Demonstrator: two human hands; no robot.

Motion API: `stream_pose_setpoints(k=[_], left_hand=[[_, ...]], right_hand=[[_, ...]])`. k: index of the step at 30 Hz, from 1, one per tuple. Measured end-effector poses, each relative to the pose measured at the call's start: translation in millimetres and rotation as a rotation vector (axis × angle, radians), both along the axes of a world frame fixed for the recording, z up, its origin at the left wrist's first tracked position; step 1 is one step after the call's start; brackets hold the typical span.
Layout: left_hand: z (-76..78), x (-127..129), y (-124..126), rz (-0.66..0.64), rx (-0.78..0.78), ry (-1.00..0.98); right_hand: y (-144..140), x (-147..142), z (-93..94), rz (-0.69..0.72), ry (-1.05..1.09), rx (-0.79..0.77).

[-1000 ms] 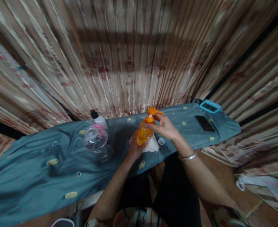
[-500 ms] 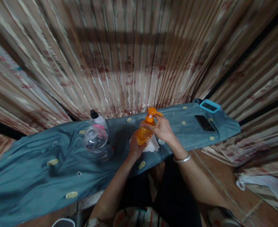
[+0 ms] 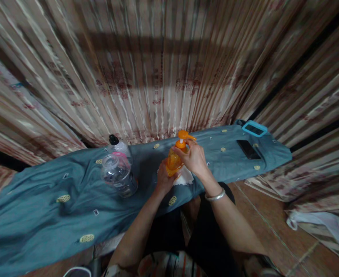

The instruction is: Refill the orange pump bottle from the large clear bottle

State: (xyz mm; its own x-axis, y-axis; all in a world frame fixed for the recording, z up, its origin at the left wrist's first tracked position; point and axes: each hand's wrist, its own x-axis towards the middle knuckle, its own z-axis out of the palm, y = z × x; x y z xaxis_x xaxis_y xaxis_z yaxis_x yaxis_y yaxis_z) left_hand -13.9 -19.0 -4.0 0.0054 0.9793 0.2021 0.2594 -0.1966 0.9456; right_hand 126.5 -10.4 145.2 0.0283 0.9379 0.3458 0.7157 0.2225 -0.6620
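Observation:
An orange see-through pump bottle (image 3: 174,161) with an orange pump head (image 3: 183,134) stands tilted slightly between my two hands, over a white tissue (image 3: 184,177). Around its lower part my left hand (image 3: 164,177) is wrapped. My right hand (image 3: 194,156) grips the collar just below the pump head, thumb on the near side and fingers behind the spout. A silver bangle circles my right wrist. To the left of the bottle, apart from my hands, a clear plastic jar (image 3: 119,175) without a lid stands in front of a clear bottle (image 3: 119,146) with a black cap.
A teal patterned cloth (image 3: 79,207) covers the long narrow table. At its right end lie a black phone (image 3: 248,149) and a blue-framed object (image 3: 254,128). Striped curtains (image 3: 163,77) hang close behind and at both sides. A bin rim (image 3: 77,271) shows at bottom left.
My right hand has shifted slightly left and its wrist has turned around the bottle's collar. The left hand keeps its hold. The bottle stays nearly in place.

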Motion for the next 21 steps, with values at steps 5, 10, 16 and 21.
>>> stream_pose_setpoints(k=[5, 10, 16, 21], left_hand=[[4.1, -1, -1, -0.020, 0.013, 0.011], [1.4, 2, -2, -0.016, 0.041, -0.013], [2.3, 2, -3, 0.009, 0.051, -0.004], [6.8, 2, -4, -0.002, 0.049, -0.022]], right_hand=[[-1, -1, -4.0, 0.030, 0.028, 0.044], [2, 9, -2.7, 0.148, 0.064, 0.046], [2, -2, -11.0, 0.063, 0.077, 0.126], [4, -14, -20.3, -0.032, 0.101, 0.232]])
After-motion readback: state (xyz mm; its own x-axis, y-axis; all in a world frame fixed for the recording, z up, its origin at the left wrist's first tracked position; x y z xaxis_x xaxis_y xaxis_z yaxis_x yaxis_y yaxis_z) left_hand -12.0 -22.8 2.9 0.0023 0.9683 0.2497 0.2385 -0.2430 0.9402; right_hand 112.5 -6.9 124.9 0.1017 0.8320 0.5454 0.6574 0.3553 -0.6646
